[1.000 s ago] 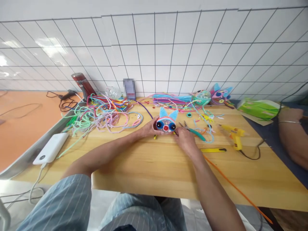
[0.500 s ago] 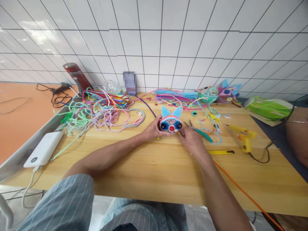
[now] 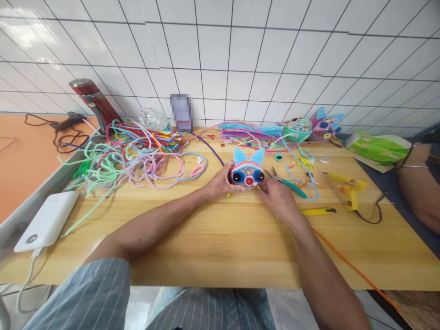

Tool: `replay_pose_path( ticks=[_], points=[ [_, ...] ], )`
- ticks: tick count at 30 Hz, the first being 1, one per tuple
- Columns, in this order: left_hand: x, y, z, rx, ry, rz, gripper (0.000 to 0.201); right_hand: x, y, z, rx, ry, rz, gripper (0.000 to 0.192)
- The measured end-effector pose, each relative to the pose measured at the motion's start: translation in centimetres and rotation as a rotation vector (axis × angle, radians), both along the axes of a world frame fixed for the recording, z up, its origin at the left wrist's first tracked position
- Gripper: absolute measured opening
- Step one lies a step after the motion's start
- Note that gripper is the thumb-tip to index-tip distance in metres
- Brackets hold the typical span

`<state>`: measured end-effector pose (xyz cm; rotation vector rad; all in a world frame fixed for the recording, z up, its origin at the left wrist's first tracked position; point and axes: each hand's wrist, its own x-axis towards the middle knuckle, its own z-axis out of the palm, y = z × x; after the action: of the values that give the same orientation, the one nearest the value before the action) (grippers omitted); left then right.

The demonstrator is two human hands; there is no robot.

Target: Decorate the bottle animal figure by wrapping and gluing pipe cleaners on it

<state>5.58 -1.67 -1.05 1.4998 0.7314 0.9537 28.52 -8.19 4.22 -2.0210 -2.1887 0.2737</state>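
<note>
Nearest me, striped sleeves lean over the pale wooden table (image 3: 220, 247). The left hand (image 3: 220, 182) cups the side of a small round craft face with blue pipe-cleaner ears and button eyes (image 3: 247, 170), and the right hand (image 3: 279, 198) pinches at its lower right edge. A second ago the grip looked the same, so only the view has drifted (the toy stays put mid-table). Just past lie green-handled pliers (image 3: 288, 184), then a yellow glue gun (image 3: 347, 189), and a tangle of coloured pipe cleaners (image 3: 137, 156) by the tiled wall.
</note>
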Motion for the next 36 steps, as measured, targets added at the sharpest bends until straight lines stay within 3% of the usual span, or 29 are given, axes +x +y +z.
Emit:
replay_pose_path(
  ticks=[18,30,36],
  points=[
    [-1.0,1.0,0.6,0.044,0.154,-0.034,0.106,-0.4,-0.3,1.1,-0.077,-0.011,-0.005,0.018],
    [-0.7,0.3,1.3,0.072,0.127,-0.041,0.105,0.1,0.0,0.0,-0.047,0.057,-0.024,0.006],
    [-0.7,0.4,0.9,0.081,0.114,-0.053,0.101,0.3,0.1,-0.3,-0.012,0.156,-0.046,0.006]
  ],
)
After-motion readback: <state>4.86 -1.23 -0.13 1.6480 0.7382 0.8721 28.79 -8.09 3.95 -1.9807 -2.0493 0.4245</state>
